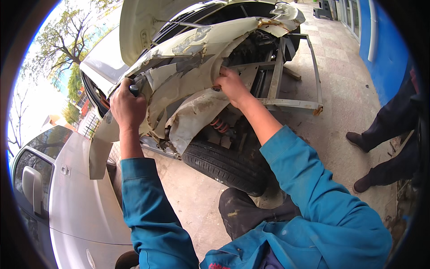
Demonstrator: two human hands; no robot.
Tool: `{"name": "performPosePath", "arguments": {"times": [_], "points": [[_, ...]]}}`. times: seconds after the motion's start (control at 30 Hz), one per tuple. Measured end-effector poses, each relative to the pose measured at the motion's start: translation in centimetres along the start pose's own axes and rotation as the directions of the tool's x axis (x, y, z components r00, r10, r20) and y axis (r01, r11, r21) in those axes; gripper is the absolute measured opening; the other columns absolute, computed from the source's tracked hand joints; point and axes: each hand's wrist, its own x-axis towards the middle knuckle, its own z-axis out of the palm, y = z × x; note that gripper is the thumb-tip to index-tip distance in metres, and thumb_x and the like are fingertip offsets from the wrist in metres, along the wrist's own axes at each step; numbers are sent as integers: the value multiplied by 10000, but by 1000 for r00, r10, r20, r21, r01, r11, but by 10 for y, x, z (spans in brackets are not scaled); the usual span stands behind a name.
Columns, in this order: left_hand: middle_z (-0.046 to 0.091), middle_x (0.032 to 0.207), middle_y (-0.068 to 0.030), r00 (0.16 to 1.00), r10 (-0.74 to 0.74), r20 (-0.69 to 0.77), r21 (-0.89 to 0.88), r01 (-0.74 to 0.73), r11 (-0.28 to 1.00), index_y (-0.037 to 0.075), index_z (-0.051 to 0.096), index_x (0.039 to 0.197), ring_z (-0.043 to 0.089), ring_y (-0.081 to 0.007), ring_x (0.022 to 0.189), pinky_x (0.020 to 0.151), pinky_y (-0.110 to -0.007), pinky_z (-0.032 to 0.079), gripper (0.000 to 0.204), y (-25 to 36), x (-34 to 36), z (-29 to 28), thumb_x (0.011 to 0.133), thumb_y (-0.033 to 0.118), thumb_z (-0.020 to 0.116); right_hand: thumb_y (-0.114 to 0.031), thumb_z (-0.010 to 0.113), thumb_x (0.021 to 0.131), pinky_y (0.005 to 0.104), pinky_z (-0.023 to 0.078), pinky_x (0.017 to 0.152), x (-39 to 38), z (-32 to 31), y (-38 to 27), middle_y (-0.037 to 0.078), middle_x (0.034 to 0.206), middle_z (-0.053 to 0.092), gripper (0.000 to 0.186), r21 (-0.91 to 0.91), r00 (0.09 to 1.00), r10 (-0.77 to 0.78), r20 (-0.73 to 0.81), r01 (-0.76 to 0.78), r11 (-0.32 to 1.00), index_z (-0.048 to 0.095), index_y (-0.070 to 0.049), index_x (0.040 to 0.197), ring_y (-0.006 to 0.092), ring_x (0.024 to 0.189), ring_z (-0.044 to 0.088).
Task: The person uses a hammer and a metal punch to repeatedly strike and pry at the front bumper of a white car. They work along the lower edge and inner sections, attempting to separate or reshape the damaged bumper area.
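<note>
A crumpled cream-white fender (pixel 179 85) with torn, creased metal hangs over the front wheel of a damaged car. My left hand (pixel 128 106) is closed at its left end, around a hand tool with a dark, round-ended grip (pixel 134 90); the rest of the tool is hidden. My right hand (pixel 233 86) has its fingers closed over the edge of the wheel arch. Below the fender show the black tyre (pixel 224 163) and a red coil spring (pixel 219 125).
The raised hood (pixel 136 33) stands above the fender. Bare metal frame bars (pixel 291 104) jut out at the car's front. A silver vehicle (pixel 78 197) is parked close on the left. Another person's legs (pixel 385 130) are at the right, near a blue wall (pixel 392 54).
</note>
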Motion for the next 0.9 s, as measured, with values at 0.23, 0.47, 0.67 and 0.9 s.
{"name": "performPosePath", "arguments": {"times": [0.23,0.47,0.67,0.9], "points": [[786,1018,-231,988,-12,151,-95,27,995,117,737,1147,746,-463,1014,919,-531,569,309,-15,21,7,843,143,686,2,595,906,318,498,860,0,-4,11,47,1042,735,315,14,999,-49,-18,49,999,757,-8,1175,151,907,621],[781,1014,-234,992,7,127,-90,4,996,102,727,1149,738,-474,1015,914,-542,562,263,-13,19,4,895,158,693,-4,601,906,323,501,861,0,-5,13,50,1023,728,273,61,999,-41,-3,41,997,763,-10,1126,145,929,619],[766,990,-239,993,0,114,-66,7,998,100,699,1147,732,-478,982,861,-539,558,253,-10,9,-1,902,159,690,17,592,918,317,523,935,4,-7,15,46,1117,761,332,40,999,-37,24,36,999,759,-26,1202,148,1007,665],[760,976,-236,997,38,73,-34,-36,999,94,692,1143,731,-482,953,834,-543,556,246,-11,5,-1,904,154,693,18,592,946,316,523,1009,4,-10,13,42,1203,767,376,38,998,11,61,-14,999,742,-36,1287,153,1075,686]]}}
